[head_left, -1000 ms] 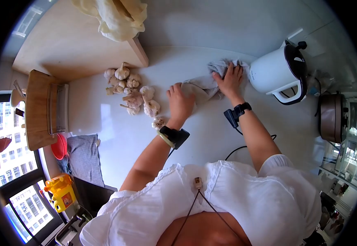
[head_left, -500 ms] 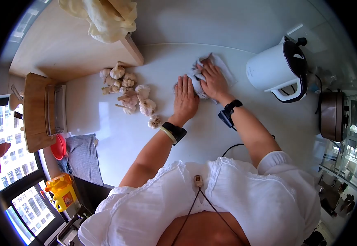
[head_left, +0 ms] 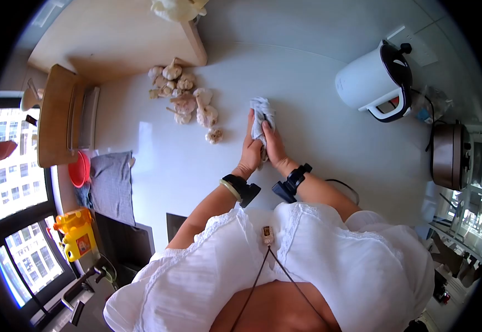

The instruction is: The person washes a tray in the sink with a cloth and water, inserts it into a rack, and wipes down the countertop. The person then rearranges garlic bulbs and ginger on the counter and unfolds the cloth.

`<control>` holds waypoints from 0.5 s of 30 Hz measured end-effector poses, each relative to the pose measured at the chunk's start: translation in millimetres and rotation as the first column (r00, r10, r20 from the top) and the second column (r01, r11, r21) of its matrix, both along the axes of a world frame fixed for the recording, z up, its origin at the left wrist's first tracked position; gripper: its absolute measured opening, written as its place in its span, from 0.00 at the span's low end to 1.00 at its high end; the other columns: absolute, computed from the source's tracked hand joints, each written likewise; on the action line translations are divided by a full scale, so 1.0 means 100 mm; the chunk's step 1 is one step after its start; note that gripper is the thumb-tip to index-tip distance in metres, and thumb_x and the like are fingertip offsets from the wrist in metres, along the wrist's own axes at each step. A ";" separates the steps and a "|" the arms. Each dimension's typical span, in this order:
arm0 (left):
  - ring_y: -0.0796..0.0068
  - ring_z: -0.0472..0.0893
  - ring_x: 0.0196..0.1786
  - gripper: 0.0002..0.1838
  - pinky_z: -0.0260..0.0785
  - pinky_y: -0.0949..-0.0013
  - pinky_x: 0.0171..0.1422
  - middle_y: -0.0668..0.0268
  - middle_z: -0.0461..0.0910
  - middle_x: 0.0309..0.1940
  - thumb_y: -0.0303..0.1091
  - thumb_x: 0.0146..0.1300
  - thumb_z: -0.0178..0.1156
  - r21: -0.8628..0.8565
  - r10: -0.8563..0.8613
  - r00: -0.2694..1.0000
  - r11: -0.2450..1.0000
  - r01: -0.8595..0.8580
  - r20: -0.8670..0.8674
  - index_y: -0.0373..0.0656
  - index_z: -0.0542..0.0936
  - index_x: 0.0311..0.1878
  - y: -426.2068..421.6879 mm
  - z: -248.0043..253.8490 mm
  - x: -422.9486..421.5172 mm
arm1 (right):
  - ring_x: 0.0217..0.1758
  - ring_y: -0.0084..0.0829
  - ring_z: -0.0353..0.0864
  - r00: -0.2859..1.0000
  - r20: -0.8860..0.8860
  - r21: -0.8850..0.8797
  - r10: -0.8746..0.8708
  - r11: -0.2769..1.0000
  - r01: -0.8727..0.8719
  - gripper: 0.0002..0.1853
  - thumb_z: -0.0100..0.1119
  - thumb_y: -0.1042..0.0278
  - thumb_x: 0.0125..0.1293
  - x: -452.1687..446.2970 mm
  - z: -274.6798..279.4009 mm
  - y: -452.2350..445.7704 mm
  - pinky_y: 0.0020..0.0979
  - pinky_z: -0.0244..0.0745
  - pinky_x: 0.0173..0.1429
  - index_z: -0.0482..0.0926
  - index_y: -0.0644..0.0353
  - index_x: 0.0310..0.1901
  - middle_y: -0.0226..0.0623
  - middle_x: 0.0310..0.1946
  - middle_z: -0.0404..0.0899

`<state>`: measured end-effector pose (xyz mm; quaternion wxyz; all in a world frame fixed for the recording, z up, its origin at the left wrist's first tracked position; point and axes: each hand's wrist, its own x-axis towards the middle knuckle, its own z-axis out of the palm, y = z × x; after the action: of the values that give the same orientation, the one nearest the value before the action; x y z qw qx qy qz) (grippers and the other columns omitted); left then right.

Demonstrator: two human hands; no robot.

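Note:
A bunched light grey cloth [head_left: 262, 113] is pressed between my two hands above the counter in front of me. My left hand [head_left: 250, 150] lies along the cloth's left side, and my right hand [head_left: 274, 145] grips it from the right with the thumb on top. The cloth's folded end sticks up past my fingers, and a small bit of it shows below my palms. Left of my hands, several garlic bulbs [head_left: 184, 105] lie in a loose cluster, with one bulb [head_left: 214, 135] a little apart at the near end.
A white electric kettle [head_left: 362, 80] stands on the right, with a brown cooker [head_left: 447, 156] behind it at the edge. On the left are a wooden board [head_left: 55, 119], a red basin [head_left: 79, 169], a grey towel [head_left: 112, 185] over the counter edge and a yellow jug [head_left: 77, 238].
My hands have drawn back towards me, lifting the cloth from where it was spread on the counter. It is now gathered into a narrow bundle between my palms. The view has shifted slightly.

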<state>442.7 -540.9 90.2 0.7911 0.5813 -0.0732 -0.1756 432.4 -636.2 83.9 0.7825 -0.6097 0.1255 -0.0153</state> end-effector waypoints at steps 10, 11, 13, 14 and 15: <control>0.65 0.50 0.76 0.40 0.41 0.72 0.77 0.60 0.49 0.76 0.21 0.55 0.38 -0.205 0.083 0.953 0.968 -0.147 -0.290 0.40 0.49 0.76 0.31 0.29 -1.08 | 0.58 0.26 0.70 0.978 -0.197 0.437 0.066 0.899 0.027 0.27 0.50 0.51 0.72 -1.01 0.18 0.40 0.29 0.63 0.64 0.66 0.63 0.64 0.35 0.57 0.71; 0.64 0.48 0.77 0.39 0.40 0.72 0.77 0.60 0.48 0.76 0.21 0.55 0.38 -0.135 0.132 0.966 0.977 -0.165 -0.224 0.40 0.51 0.75 0.29 0.22 -1.13 | 0.57 0.26 0.70 0.972 -0.207 0.496 0.110 0.868 0.007 0.27 0.49 0.51 0.72 -1.06 0.17 0.38 0.29 0.64 0.64 0.66 0.62 0.64 0.34 0.56 0.72; 0.62 0.44 0.79 0.39 0.37 0.71 0.78 0.59 0.47 0.77 0.22 0.54 0.39 0.015 0.256 0.962 0.967 -0.255 -0.100 0.40 0.53 0.75 0.28 0.05 -1.33 | 0.55 0.26 0.72 0.943 -0.236 0.607 0.236 0.793 -0.046 0.26 0.47 0.51 0.73 -1.19 0.18 0.37 0.29 0.65 0.63 0.67 0.61 0.63 0.33 0.55 0.73; 0.59 0.37 0.79 0.38 0.32 0.68 0.79 0.58 0.44 0.77 0.23 0.54 0.40 0.078 0.319 0.948 0.945 -0.318 -0.006 0.40 0.56 0.74 0.28 0.05 -1.46 | 0.58 0.28 0.72 0.950 -0.191 0.592 0.249 0.801 -0.091 0.26 0.45 0.50 0.74 -1.26 0.17 0.41 0.30 0.64 0.65 0.67 0.61 0.64 0.33 0.57 0.72; 0.61 0.38 0.79 0.38 0.32 0.69 0.79 0.58 0.44 0.77 0.23 0.55 0.40 0.128 0.374 0.925 0.916 -0.379 0.064 0.38 0.55 0.74 0.31 0.05 -1.55 | 0.60 0.29 0.71 0.934 -0.152 0.607 0.324 0.776 -0.170 0.26 0.44 0.50 0.74 -1.28 0.16 0.46 0.30 0.63 0.67 0.66 0.61 0.65 0.34 0.58 0.72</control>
<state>287.9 -509.9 95.5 0.7663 0.6412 0.0371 -0.0136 303.9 -590.0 99.8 0.9046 -0.3475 0.1390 0.2041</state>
